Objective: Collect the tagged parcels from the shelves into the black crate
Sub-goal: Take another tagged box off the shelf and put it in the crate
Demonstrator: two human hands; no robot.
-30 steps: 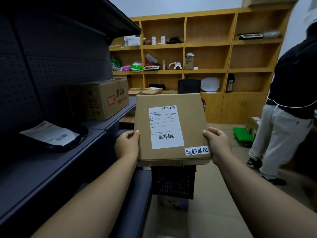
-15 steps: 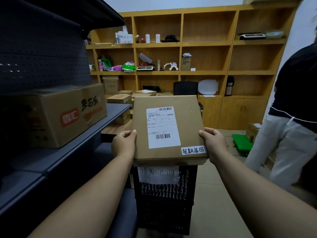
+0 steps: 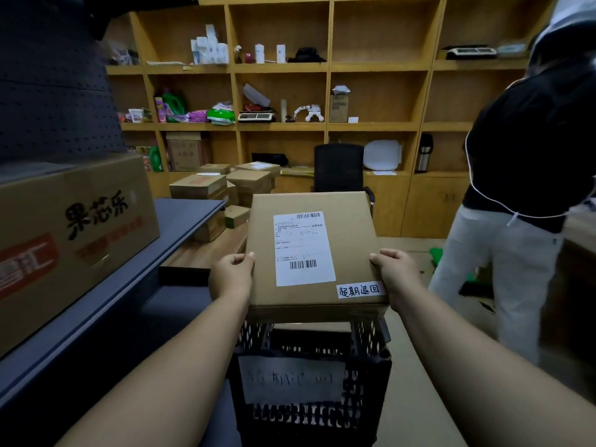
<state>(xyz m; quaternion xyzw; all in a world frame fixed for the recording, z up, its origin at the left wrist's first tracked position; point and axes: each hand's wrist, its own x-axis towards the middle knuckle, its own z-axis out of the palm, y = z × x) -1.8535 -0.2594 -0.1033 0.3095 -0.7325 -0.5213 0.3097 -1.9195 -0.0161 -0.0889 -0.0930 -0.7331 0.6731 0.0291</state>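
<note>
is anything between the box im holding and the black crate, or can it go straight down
Nothing visible blocks it. The tagged parcel, held by the left hand and right hand, sits right above the open top of the black crate. Something box-like already lies inside, mostly hidden, so the free room can't be judged.

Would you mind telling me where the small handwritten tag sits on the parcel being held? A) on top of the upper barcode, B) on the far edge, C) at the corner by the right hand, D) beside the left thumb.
C: the handwritten tag sits at the parcel's near corner, right beside the right hand.
</note>
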